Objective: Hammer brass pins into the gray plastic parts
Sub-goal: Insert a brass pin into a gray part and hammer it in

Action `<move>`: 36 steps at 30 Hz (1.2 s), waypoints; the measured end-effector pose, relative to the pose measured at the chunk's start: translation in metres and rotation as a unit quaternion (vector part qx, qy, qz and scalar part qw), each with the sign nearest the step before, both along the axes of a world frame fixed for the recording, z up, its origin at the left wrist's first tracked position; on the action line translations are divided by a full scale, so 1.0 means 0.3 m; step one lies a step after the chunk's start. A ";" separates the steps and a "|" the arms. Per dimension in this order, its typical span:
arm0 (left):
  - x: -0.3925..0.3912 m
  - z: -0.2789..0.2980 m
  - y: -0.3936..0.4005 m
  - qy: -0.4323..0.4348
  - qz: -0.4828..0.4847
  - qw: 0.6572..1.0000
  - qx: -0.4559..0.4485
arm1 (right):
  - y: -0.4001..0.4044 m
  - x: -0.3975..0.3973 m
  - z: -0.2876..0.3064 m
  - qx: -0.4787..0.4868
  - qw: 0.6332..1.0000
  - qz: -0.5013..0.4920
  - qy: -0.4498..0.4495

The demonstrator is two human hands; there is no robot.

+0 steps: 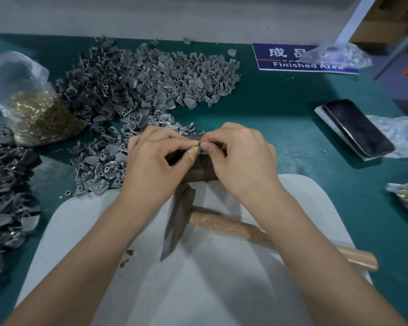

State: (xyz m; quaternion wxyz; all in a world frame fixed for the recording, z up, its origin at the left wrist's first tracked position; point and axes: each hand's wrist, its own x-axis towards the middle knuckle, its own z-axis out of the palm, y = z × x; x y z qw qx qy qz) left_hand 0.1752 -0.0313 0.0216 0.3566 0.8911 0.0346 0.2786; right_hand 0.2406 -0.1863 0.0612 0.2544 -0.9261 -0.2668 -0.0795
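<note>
Over the metal block [199, 168], left hand [154, 158] and right hand [239, 154] fingers pinch one small gray part [200, 147]; the hammer [222, 224] lies just behind the block.

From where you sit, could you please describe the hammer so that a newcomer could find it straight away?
Start at the pale mat nearest the person. The hammer lies on it, below both hands and under the right forearm. It is the only tool there, with a dark metal head and a wooden handle.

A small object pinched between the fingertips of the left hand [157, 156] and right hand [239, 156] is too covered to identify. The right forearm hides part of the hammer [222, 223] handle. A plastic bag [335, 56] masks the blue sign [290, 58].
</note>
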 end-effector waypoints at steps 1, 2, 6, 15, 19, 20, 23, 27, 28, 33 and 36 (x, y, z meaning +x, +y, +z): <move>0.001 -0.001 0.000 0.000 0.001 1.000 -0.001 | 0.000 -0.001 -0.006 0.004 1.000 -0.001 0.001; 0.001 -0.001 -0.001 0.001 0.003 1.000 -0.002 | 0.000 -0.003 -0.012 0.006 1.000 -0.001 -0.001; -0.006 0.010 -0.003 0.016 0.005 1.000 0.004 | -0.006 -0.005 -0.033 0.026 1.000 -0.011 0.007; -0.024 0.021 -0.015 0.035 0.039 0.997 0.063 | -0.183 -0.136 -0.053 0.129 0.990 0.056 0.027; -0.019 0.024 -0.009 0.046 0.031 0.997 0.047 | -0.296 -0.250 -0.079 -0.070 0.986 0.122 0.085; -0.019 0.024 -0.013 0.044 0.030 0.998 0.044 | -0.309 -0.266 -0.089 -0.099 0.984 0.128 0.069; -0.027 0.021 -0.022 0.028 0.034 0.999 0.031 | -0.333 -0.294 -0.082 -0.158 0.979 0.130 0.008; -0.029 0.018 -0.027 0.025 0.039 0.999 0.013 | -0.393 -0.287 -0.009 -0.186 0.972 0.117 -0.086; -0.028 0.017 -0.027 0.024 0.039 0.999 0.011 | -0.410 -0.278 0.015 -0.171 0.976 0.104 -0.090; -0.022 0.012 -0.026 0.034 0.042 0.998 0.011 | -0.407 -0.191 0.119 -0.088 0.994 0.049 -0.028; -0.024 0.004 -0.027 0.033 0.038 0.999 -0.010 | -0.365 -0.135 0.160 -0.056 0.998 0.022 -0.008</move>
